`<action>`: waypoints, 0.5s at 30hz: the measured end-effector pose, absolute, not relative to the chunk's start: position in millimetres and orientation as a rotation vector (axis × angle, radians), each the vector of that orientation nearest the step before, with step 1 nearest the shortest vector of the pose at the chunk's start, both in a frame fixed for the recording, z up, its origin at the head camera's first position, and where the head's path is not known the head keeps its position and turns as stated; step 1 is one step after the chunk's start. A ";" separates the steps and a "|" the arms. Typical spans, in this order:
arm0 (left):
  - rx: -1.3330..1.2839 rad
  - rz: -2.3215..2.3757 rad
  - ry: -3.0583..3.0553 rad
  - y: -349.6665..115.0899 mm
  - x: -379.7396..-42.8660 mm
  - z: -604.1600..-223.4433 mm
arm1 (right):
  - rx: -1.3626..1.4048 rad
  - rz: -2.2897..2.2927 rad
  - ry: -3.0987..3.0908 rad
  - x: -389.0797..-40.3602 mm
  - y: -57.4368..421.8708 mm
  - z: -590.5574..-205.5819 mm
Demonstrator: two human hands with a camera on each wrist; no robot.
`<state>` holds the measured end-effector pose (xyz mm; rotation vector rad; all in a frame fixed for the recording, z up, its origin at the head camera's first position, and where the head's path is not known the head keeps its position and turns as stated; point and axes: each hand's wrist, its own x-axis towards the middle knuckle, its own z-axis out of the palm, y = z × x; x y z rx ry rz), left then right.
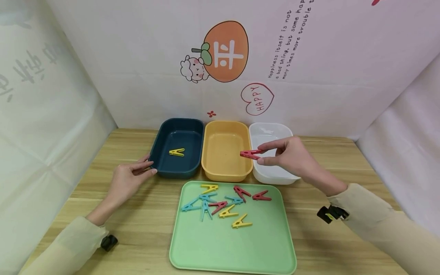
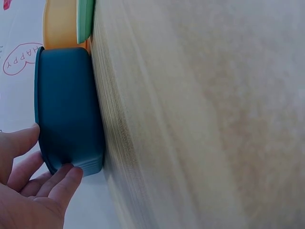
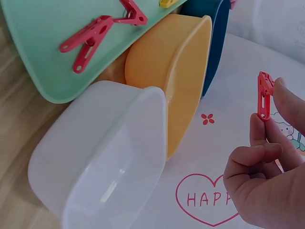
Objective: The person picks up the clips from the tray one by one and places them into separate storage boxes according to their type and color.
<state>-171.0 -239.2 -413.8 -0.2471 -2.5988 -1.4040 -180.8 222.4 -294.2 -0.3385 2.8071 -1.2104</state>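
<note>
At the left, my left hand point(image 1: 128, 179) holds the near left corner of a dark blue bin point(image 1: 197, 170), thumb at the rim and fingers against the outer wall. Inside that bin lies a yellow clothespin point(image 1: 177, 152). My right hand point(image 1: 292, 156) pinches a red clothespin point(image 3: 263, 98) between thumb and fingertips, raised over the border of the yellow bin point(image 1: 227, 177) and the white bin point(image 1: 275, 179). Several red, yellow and blue clothespins, one of them a red clothespin point(image 1: 262, 195), lie on a light green tray point(image 1: 233, 248).
The three bins stand side by side at the back of the wooden table point(image 1: 137, 221), the tray right in front of them. Behind rises a white printed cloth point(image 1: 151, 76), and more cloth hangs at both sides.
</note>
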 end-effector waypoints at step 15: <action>-0.253 -1.384 -2.597 -240.7 -172.2 -414.9 | -0.267 -1.243 2.784 -219.0 200.4 -296.8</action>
